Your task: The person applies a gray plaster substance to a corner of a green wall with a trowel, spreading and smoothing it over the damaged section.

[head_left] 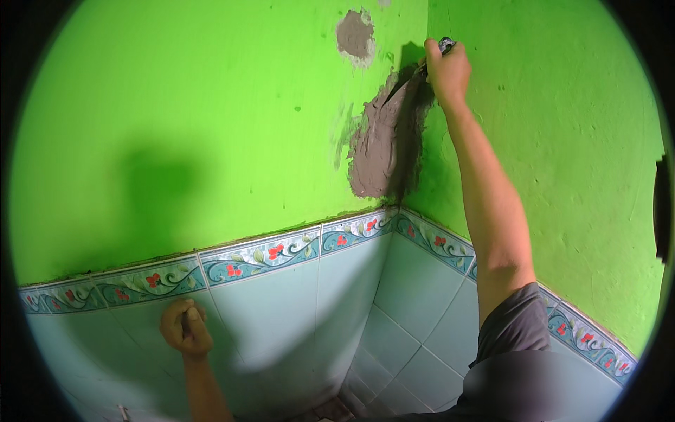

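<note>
One trowel [409, 82], likely light and stiff, sits at the mortar patch [380, 158] beside the corner [428, 21], my right hand [448, 74] clenched round its handle [446, 46], where I'd hold it, my left hand [186, 328] curled, contents unclear.

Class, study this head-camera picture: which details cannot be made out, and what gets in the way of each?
All in the head view:
- Most of the trowel's handle: covered by the right hand.
- Whether the left hand holds anything: its curled fingers hide the palm.
- The dark object at far right: cut off by the picture's rim.
- The grey shape below the sleeve: too blurred to identify.
</note>
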Demonstrator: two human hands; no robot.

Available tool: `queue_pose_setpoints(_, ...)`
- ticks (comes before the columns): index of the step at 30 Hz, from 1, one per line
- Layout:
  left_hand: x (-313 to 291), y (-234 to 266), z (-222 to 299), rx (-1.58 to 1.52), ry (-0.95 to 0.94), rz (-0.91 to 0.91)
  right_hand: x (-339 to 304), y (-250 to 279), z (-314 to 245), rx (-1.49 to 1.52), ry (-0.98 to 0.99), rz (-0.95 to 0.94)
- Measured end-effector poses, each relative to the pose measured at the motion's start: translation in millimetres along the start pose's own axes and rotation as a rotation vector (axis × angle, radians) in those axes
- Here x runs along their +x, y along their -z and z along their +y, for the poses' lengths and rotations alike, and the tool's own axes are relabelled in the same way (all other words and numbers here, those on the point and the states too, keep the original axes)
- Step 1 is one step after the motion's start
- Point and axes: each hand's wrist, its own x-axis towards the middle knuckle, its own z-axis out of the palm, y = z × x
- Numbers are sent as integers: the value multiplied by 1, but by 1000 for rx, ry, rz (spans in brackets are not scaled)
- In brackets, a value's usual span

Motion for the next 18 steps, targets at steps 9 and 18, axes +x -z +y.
queue_pose_setpoints(9,0,-2,1,3,-17,-5,38,-12,3,-44,109,11)
queue_pose_setpoints(18,1,-2,2,-21,-18,-31,47,-18,-8,-35,244,69)
